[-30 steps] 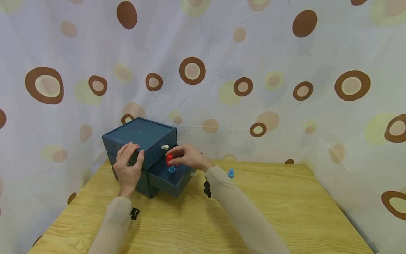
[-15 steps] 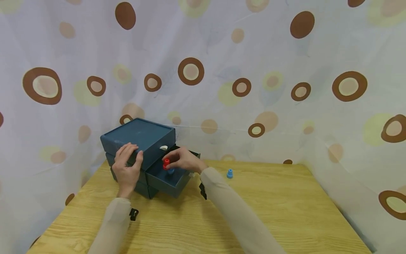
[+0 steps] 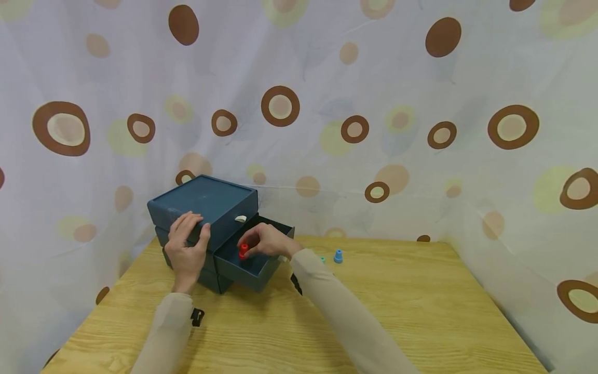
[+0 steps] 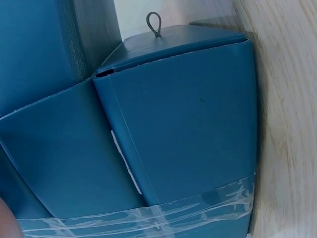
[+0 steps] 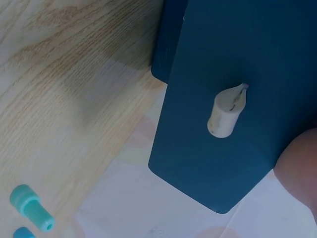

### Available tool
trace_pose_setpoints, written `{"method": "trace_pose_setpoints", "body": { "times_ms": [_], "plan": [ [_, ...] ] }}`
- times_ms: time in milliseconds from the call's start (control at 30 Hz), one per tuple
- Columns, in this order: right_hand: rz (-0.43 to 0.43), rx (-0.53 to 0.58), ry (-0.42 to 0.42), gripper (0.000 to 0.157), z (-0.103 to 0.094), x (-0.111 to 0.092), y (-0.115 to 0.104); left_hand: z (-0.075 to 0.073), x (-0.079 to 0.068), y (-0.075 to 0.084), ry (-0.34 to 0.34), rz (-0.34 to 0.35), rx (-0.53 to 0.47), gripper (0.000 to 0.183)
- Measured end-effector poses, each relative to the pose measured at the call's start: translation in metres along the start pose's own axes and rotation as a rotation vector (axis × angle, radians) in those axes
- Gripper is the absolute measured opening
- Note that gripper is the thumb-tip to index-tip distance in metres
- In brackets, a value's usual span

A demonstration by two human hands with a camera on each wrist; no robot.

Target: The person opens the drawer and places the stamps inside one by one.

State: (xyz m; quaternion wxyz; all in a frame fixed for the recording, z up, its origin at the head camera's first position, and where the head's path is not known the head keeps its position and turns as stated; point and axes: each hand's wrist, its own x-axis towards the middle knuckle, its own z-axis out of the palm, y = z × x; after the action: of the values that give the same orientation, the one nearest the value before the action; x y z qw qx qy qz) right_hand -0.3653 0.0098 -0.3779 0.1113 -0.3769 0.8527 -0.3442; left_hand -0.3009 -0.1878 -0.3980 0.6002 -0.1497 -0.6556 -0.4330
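Observation:
My right hand (image 3: 271, 240) reaches into the pulled-out drawer (image 3: 243, 274) of a dark blue drawer box (image 3: 205, 200). Thumb and fingers pinch a small red stepped peg (image 3: 244, 251), narrow at the top and wider at the base, low over the drawer floor. The hand hides part of the drawer's inside. My left hand (image 3: 188, 252) rests against the near side of the box, fingers on its top edge and thumb spread. In the right wrist view the drawer's front (image 5: 198, 148) carries a pale pull tab (image 5: 226, 115).
A blue stepped peg (image 3: 338, 256) stands on the wooden table (image 3: 397, 311), right of the drawer. Close by is a green one (image 5: 32, 208), mostly behind the right sleeve in the head view. A wire loop (image 4: 154, 24) sticks out of the box. A dotted curtain (image 3: 317, 161) hangs behind.
My right hand has lowered the red peg into the drawer, moving slightly left and towards me. A blue peg seen in the drawer earlier is now covered. The left hand keeps its place.

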Motion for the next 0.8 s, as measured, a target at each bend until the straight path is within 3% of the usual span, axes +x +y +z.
{"method": "trace_pose_setpoints", "body": {
  "times_ms": [133, 467, 800],
  "plan": [
    [0.016, -0.050, -0.017, 0.027, 0.002, 0.002, -0.001, -0.001, 0.002, 0.010, 0.006, 0.005, -0.014, 0.020],
    [0.022, -0.087, -0.042, 0.026, 0.005, 0.005, -0.001, -0.003, 0.005, 0.017, -0.004, 0.004, -0.022, 0.020],
    [0.002, -0.019, -0.050, 0.033, 0.000, 0.002, -0.001, -0.003, 0.004, 0.016, 0.001, 0.005, -0.030, 0.019]
  ]
}}
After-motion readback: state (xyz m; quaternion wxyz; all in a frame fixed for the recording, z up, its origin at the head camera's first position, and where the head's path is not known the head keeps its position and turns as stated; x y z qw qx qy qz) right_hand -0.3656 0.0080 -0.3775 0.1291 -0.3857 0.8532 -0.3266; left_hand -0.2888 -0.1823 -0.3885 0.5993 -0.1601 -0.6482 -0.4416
